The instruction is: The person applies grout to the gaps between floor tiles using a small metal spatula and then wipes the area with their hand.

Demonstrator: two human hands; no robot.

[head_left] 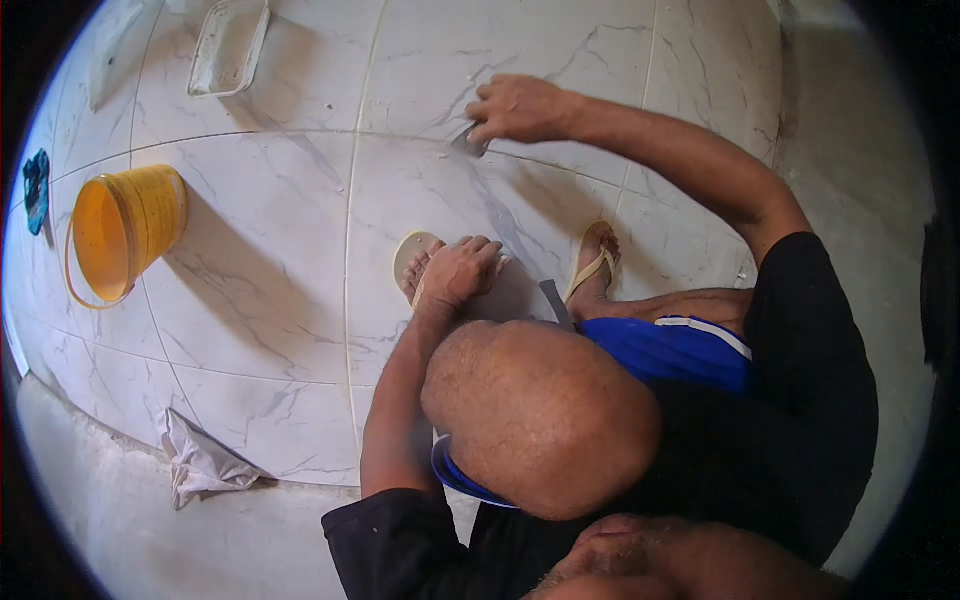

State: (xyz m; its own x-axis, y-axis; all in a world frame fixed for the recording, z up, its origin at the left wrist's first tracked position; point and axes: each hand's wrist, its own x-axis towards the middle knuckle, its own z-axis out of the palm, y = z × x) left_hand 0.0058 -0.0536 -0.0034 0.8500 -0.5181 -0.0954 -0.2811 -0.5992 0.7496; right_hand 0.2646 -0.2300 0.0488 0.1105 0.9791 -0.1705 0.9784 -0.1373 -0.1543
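My right hand point(510, 110) is closed on a grey flat scraper point(466, 142), held low over the white veined tiles above the middle of the view. My left hand point(462, 268) has curled fingers beside my left foot point(416, 262); something pale lies under them, too hidden to name. Both feet wear cream flip-flops. A dark grey handle point(555, 303) with a pale, indistinct length beyond it lies between my left hand and my right foot point(598, 255), its near end hidden behind my bent knee point(535, 415). Thin grout lines cross the tiles point(260, 310).
A yellow bucket point(150, 220) stands at the left, with a dark teal item point(36, 192) beyond it. A whitish plastic tray point(228, 45) is at the top left. A crumpled white cloth or bag point(200, 460) lies at the lower left tile edge. Grey concrete point(835, 160) borders the right.
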